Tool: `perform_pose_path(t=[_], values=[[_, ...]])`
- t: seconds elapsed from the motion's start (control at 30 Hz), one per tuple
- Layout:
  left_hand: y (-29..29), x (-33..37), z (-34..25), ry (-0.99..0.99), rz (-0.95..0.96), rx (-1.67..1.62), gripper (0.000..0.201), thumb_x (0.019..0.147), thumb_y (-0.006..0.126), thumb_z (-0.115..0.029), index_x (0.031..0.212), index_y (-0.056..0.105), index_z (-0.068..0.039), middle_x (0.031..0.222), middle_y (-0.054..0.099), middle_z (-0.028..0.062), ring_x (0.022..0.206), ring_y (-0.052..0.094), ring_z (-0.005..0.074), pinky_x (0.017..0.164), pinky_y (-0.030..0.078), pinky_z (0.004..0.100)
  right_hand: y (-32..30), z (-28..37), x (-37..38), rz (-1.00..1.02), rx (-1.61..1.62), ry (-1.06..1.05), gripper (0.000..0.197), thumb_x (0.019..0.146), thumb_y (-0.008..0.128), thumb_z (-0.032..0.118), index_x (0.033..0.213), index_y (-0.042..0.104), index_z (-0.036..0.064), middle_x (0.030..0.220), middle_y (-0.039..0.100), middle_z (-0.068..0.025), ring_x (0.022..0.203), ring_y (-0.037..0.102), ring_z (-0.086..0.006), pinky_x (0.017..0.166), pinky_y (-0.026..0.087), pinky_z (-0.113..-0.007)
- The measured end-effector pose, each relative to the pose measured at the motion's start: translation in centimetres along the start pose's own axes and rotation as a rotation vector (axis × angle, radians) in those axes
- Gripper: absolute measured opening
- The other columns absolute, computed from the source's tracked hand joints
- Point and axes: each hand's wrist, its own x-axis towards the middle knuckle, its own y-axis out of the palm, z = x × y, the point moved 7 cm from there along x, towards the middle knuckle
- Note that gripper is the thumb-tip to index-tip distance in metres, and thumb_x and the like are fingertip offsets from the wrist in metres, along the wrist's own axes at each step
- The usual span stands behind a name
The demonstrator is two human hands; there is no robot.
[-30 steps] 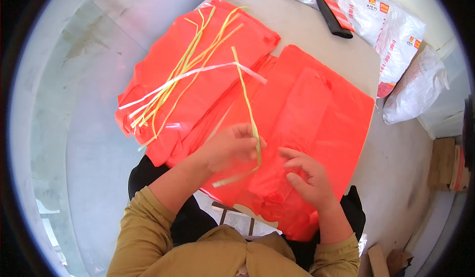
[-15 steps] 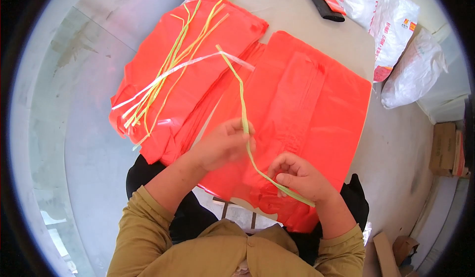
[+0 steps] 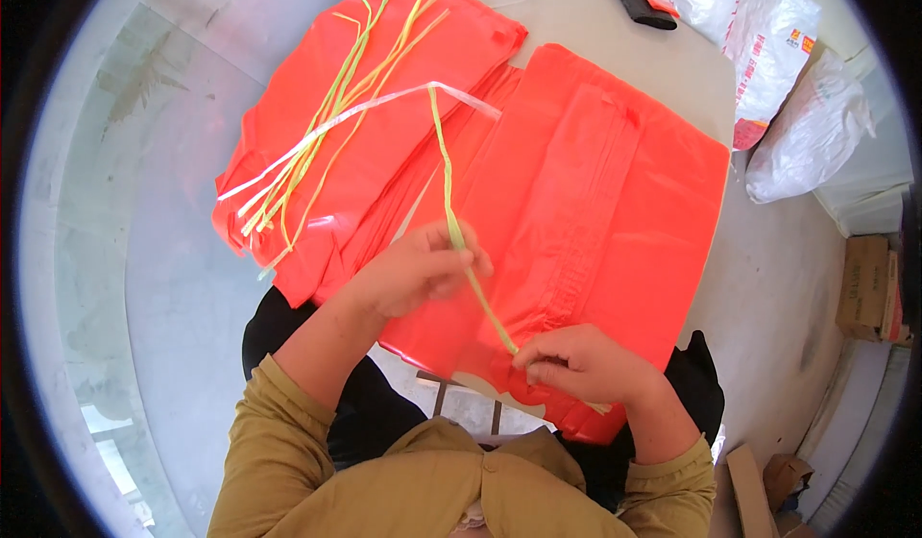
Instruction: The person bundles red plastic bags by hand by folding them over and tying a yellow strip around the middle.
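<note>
Both hands pinch one yellow-green plastic strip [image 3: 451, 221], left hand [image 3: 423, 269] mid-length, right hand [image 3: 576, 365] at its end, over the red bag stack [image 3: 615, 202] at the desk's near edge; tying seems next.

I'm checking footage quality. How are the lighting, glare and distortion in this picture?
Head view: bright, even daylight; glossy highlights on the orange bags; fisheye bends the floor toward a dark round rim; left hand, right hand and yellow-green strip look sharp.

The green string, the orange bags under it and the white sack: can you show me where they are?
green string [image 3: 448, 197], head view, on its stretch above the left hand.
orange bags [image 3: 615, 202], head view, middle of the right stack.
white sack [image 3: 812, 130], head view, on its bulging side.
</note>
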Motion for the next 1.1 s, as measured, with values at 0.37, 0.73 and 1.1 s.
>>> perform_pose_path(t=[0.37,0.73,1.1], values=[[0.9,-1.4,-0.1,0.025,0.049,1.236,0.014,0.097,0.061,-0.013,0.103,0.063,-0.001,0.082,0.066,0.0092,0.073,0.063,0.0187,0.069,0.05,0.0338,3.1,-0.9,-0.4,0.222,-0.223,-0.141,0.028,0.089,0.065,0.012,0.116,0.068,0.003,0.1,0.07,-0.0155,0.091,0.067,-0.0322,0.08,0.053,-0.039],[3.0,-0.6,1.0,0.005,-0.172,1.315,0.03,0.086,0.072,-0.027,0.102,0.065,-0.003,0.085,0.068,0.0149,0.078,0.067,0.0295,0.07,0.051,0.039,3.6,-2.0,-0.7,0.399,-0.202,0.034,0.032,0.095,0.061,0.025,0.117,0.067,0.0021,0.096,0.068,-0.0226,0.088,0.066,-0.0368,0.079,0.052,-0.043],[3.3,-1.0,1.1,-0.041,-0.302,1.235,0.048,0.081,0.079,-0.027,0.116,0.056,-0.003,0.085,0.072,0.0124,0.081,0.07,0.027,0.071,0.052,0.038,3.0,-3.0,-2.3,0.349,-0.243,0.026,0.031,0.092,0.064,0.021,0.115,0.068,0.0004,0.099,0.071,-0.0165,0.089,0.066,-0.0307,0.079,0.052,-0.039]])
